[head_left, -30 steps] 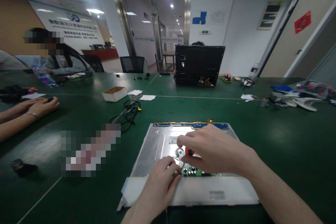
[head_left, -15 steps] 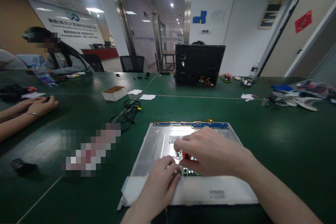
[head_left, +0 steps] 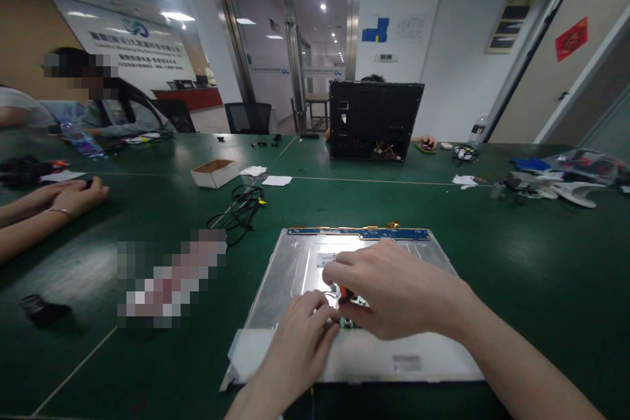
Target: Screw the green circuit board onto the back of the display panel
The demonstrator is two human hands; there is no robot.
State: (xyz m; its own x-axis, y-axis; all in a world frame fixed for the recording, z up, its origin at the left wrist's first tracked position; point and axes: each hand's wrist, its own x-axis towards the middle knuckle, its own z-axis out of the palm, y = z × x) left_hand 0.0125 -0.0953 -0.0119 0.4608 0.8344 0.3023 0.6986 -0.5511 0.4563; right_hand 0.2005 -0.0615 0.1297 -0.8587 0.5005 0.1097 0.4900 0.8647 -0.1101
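Observation:
A flat metal-backed display panel lies on the table in front of me, with a blue strip of circuitry along its far edge. On its middle sits a small green circuit board, mostly covered by my hands. My right hand is closed from above around a screwdriver with a red and black handle; its tip is hidden. At the board's left edge, my left hand has its fingers bent and pressed together on the board. A thin wire shows beside its fingertips.
Left of the panel are black cables, an open white box and a blurred-out item. A black monitor housing stands across the table. Another person's hands rest at the left. Plastic parts lie at the right.
My right hand has turned slightly, and the screwdriver handle in it has shifted and shows less red. My left hand stays in place on the board.

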